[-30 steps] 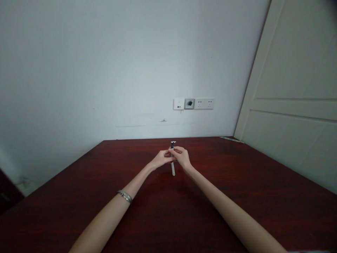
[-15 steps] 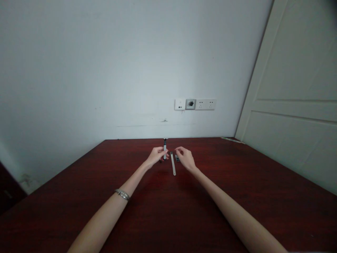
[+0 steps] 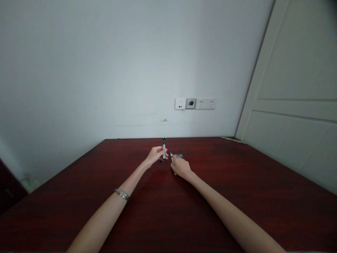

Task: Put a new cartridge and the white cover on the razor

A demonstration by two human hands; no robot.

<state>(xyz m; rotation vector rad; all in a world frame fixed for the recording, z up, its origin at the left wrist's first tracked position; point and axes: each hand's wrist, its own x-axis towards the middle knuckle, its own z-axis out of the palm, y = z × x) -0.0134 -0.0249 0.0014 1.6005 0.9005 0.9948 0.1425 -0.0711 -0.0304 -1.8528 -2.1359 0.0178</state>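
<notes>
My left hand (image 3: pixel 156 154) is closed round a thin white stick with a dark tip (image 3: pixel 163 148), held upright above the dark red table (image 3: pixel 168 196). My right hand (image 3: pixel 180 166) rests low on the table, fingers down over a pale flat strip (image 3: pixel 171 155) that lies there, mostly hidden under the hand. Whether the fingers grip the strip is not clear. A small dark flat piece (image 3: pixel 179 155) lies just beyond the right hand's fingers. A metal bracelet (image 3: pixel 121 194) is on my left wrist.
A white wall stands behind the table, with a row of sockets (image 3: pixel 195 103) on it. A white door (image 3: pixel 295 91) closes the right side. A thin light object (image 3: pixel 229 138) lies at the table's far right corner.
The hands, together on one upright object a second ago, have parted. The left keeps the stick raised; the strip now lies on the table and the right hand has dropped onto it.
</notes>
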